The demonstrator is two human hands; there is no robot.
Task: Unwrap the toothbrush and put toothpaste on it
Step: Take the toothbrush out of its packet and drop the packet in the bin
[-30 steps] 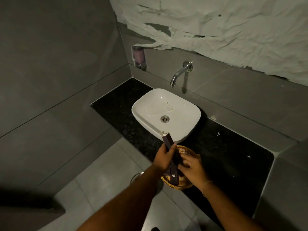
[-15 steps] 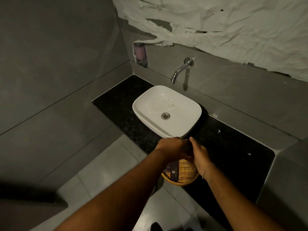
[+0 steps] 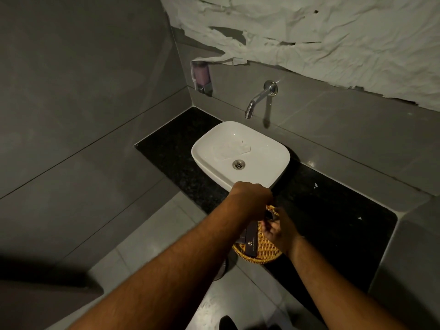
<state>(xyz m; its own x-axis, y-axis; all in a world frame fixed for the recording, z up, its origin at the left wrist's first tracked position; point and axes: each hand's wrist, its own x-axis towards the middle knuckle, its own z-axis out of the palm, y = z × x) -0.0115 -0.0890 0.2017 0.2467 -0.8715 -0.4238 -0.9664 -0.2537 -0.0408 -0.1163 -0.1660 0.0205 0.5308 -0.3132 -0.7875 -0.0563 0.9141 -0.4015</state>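
A long dark toothbrush box with a small pale logo lies slanted over the wicker basket at the counter's front edge. My left hand is closed in a fist over the box's upper end, just in front of the sink. My right hand is beside it over the basket, its fingertips pinching a small dark piece at the box's top. Whether that piece is a flap or the contents is hidden. No toothbrush or toothpaste shows.
The white basin sits on a black stone counter under a chrome wall tap. A soap dispenser hangs in the corner. Grey tiled walls close in on the left and back. The floor drops away left of the counter.
The box has come down from upright in front of the sink to lying over the basket. My left hand has closed over its top, and my right hand has shifted to that end.
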